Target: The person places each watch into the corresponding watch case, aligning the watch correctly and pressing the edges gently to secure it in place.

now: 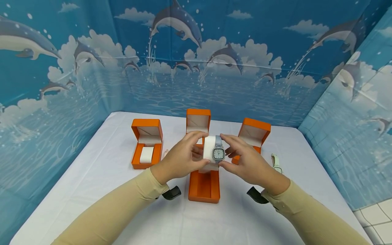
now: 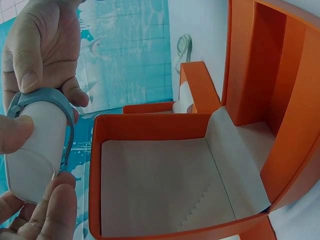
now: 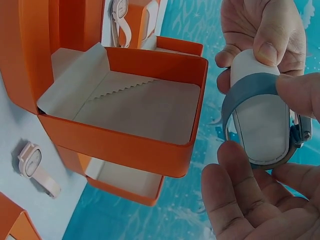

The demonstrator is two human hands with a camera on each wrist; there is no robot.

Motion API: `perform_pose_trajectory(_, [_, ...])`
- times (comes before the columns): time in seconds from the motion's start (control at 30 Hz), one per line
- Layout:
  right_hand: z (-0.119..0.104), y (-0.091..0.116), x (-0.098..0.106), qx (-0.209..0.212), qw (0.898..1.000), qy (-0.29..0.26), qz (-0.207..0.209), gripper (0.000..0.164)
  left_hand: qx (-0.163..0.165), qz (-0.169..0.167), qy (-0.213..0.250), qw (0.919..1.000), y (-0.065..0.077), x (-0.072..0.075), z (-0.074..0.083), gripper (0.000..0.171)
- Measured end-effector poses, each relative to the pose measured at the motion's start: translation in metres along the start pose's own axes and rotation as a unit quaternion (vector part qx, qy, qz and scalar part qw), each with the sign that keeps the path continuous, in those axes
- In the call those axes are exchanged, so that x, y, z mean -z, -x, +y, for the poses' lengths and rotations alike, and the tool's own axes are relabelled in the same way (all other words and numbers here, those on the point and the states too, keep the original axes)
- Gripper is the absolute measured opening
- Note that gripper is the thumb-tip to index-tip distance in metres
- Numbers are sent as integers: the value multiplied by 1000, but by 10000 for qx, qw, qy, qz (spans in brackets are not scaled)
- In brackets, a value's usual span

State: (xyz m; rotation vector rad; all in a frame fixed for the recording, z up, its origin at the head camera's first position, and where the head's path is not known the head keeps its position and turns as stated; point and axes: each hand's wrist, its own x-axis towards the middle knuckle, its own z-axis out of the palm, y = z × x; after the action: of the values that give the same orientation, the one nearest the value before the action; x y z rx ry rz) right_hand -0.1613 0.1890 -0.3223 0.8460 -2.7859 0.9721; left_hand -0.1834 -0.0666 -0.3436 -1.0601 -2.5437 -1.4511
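Above an open orange watch box point(image 1: 204, 195), my left hand point(image 1: 180, 154) pinches a white watch pillow point(image 1: 209, 147) between thumb and fingers. My right hand point(image 1: 249, 163) grips a wristwatch point(image 1: 218, 153) with a pale face and a blue-grey strap point(image 3: 252, 90) at the pillow's right end. The strap loops round that end, and the right thumb presses on it in the right wrist view. Whether the buckle is fastened I cannot tell. The box's compartment shows bare orange walls, and its lid point(image 2: 155, 185) stands raised, lined in off-white.
More open orange boxes stand behind: a left one point(image 1: 134, 160) with a white pillow point(image 1: 147, 155), a middle one point(image 1: 198, 112) and a right one point(image 1: 264, 126), both partly hidden by the hands. A pale green watch point(image 1: 275, 161) lies right; a pink watch point(image 3: 32, 162) lies left.
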Motion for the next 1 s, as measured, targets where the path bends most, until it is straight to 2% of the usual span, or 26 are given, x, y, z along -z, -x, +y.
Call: perform_pose_trajectory(1.0, [4,-1,2,-112,9994,-326,-103,84,156,-14,15,9999,-4,-1,0,77])
